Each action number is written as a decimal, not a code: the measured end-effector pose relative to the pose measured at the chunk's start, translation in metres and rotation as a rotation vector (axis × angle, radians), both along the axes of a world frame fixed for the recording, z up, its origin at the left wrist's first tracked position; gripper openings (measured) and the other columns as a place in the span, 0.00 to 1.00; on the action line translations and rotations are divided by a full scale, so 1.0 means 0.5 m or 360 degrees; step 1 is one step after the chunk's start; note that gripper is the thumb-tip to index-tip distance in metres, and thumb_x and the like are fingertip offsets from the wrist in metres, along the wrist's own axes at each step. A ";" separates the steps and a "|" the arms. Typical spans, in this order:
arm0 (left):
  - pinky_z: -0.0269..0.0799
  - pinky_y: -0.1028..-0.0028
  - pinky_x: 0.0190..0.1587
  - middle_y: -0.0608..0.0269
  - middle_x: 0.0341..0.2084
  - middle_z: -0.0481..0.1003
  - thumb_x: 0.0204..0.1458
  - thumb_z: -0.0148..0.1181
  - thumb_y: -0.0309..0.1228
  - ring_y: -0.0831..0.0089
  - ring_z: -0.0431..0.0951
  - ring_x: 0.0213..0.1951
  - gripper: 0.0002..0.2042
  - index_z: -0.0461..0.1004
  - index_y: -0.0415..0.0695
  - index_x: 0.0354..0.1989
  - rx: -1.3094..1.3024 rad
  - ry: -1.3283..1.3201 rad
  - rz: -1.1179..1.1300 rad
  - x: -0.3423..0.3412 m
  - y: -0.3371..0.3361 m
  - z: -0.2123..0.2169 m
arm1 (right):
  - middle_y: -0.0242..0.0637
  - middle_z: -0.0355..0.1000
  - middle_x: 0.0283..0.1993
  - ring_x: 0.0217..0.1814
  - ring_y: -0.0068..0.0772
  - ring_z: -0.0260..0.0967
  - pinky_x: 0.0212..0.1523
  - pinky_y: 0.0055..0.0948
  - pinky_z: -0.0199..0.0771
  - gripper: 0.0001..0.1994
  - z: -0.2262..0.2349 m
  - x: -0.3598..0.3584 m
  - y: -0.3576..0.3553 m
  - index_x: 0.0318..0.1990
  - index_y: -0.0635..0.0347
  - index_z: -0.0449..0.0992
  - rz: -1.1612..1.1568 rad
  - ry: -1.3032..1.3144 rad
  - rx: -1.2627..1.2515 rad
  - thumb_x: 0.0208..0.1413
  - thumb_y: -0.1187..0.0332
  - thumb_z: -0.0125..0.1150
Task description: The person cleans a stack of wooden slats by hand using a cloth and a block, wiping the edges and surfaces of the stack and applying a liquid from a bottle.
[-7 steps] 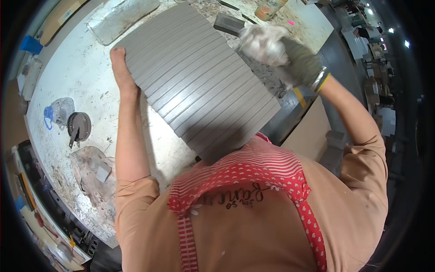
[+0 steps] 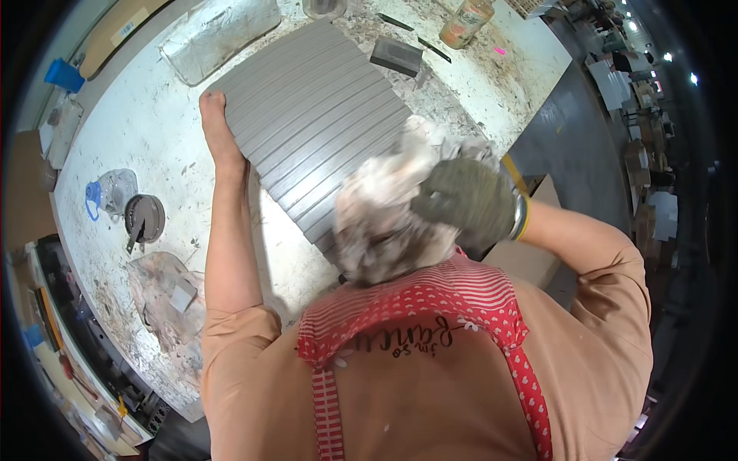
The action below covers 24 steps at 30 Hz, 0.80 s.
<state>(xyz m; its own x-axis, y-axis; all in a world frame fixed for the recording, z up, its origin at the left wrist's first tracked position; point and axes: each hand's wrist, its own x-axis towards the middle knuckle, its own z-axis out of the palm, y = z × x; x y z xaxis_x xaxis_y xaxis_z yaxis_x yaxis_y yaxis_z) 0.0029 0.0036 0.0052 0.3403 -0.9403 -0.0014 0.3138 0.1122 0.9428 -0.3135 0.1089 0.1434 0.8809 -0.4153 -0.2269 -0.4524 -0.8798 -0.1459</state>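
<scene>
A grey panel [image 2: 307,100] with ridged, wood-like strips lies slanted before me, its near end by my apron. My bare left hand [image 2: 221,138] grips its left edge, with part of the fingers hidden along that side. In a dark grey-green work glove, my right hand [image 2: 473,201] is closed on a crumpled, stained white rag [image 2: 377,207]. The rag is blurred by motion and spreads over the near right part of the panel, covering that corner.
On the stained white table [image 2: 177,192] stand a dark round tin [image 2: 144,218] and a clear jug [image 2: 117,191] to the left, near a dirty cloth [image 2: 157,292]. Beyond the panel are a wrapped tray [image 2: 223,38], a dark block [image 2: 396,56], knives [image 2: 434,50] and a bottle [image 2: 467,23].
My right hand has swept the rag leftward and toward me, from beyond the panel's right edge onto its near part. My left hand keeps its grip on the edge.
</scene>
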 end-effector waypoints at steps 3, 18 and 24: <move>0.63 0.75 0.44 0.64 0.35 0.66 0.57 0.44 0.43 0.76 0.66 0.39 0.17 0.65 0.41 0.45 -0.0022 -0.0041 0.0026 -0.011 0.008 0.006 | 0.43 0.73 0.40 0.40 0.37 0.74 0.38 0.39 0.75 0.13 -0.006 -0.093 -0.091 0.42 0.60 0.73 -0.0817 -0.0302 -0.0111 0.52 0.63 0.59; 0.64 0.73 0.45 0.62 0.38 0.66 0.56 0.44 0.41 0.73 0.66 0.40 0.22 0.59 0.37 0.53 -0.0049 0.0059 0.0114 -0.014 -0.005 -0.007 | 0.40 0.72 0.39 0.42 0.38 0.72 0.49 0.43 0.68 0.14 -0.021 0.183 -0.104 0.41 0.56 0.73 -0.0419 -0.0445 -0.0035 0.45 0.67 0.58; 0.65 0.75 0.44 0.62 0.37 0.68 0.57 0.43 0.39 0.76 0.68 0.39 0.19 0.60 0.39 0.51 -0.0142 -0.0031 0.0015 -0.030 0.016 0.017 | 0.40 0.72 0.49 0.51 0.28 0.69 0.48 0.30 0.70 0.16 -0.044 0.197 -0.290 0.51 0.54 0.72 -0.0289 -0.0007 -0.0173 0.54 0.69 0.50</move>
